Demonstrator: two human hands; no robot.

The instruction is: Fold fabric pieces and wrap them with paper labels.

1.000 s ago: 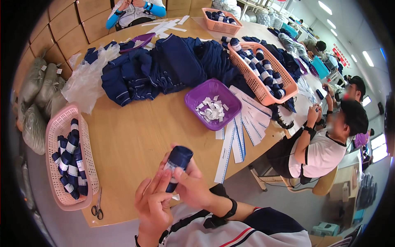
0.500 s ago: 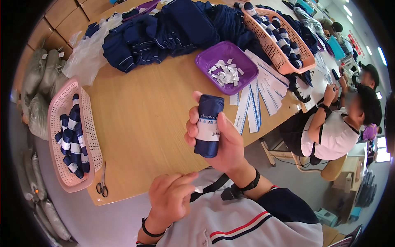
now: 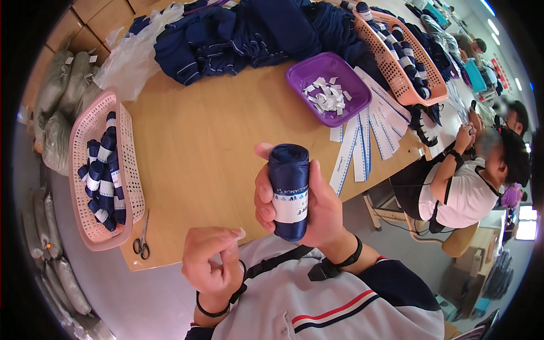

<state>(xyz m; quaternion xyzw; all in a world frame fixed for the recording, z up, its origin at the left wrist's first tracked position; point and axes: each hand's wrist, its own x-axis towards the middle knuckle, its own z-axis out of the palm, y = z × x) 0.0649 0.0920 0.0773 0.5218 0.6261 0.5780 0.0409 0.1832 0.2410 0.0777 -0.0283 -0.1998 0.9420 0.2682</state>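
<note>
My right hand [image 3: 327, 212] is closed around a rolled navy fabric bundle [image 3: 289, 175]. The roll stands upright, its coiled top end showing, with a white-and-blue paper band [image 3: 292, 208] round its middle. Lower and to the left, my left hand [image 3: 211, 258] has thumb and forefinger brought together. A small white piece [image 3: 241, 233] shows at its fingertips; it resembles the small white slips [image 3: 328, 97] lying in the purple basin [image 3: 298, 71]. My left hand is apart from the roll.
A pink basket [image 3: 77, 187] of banded rolls stands left, near scissors [image 3: 143, 241]. Another basket [image 3: 391, 76] of rolls sits far right, beside paper strips [image 3: 347, 153]. Navy garments [image 3: 238, 39] are heaped along the back. A seated person [image 3: 453, 181] works at right.
My right hand has brought the roll lower and tipped its top end into view. My left hand has moved left, away from it. The whole view has shifted slightly.
</note>
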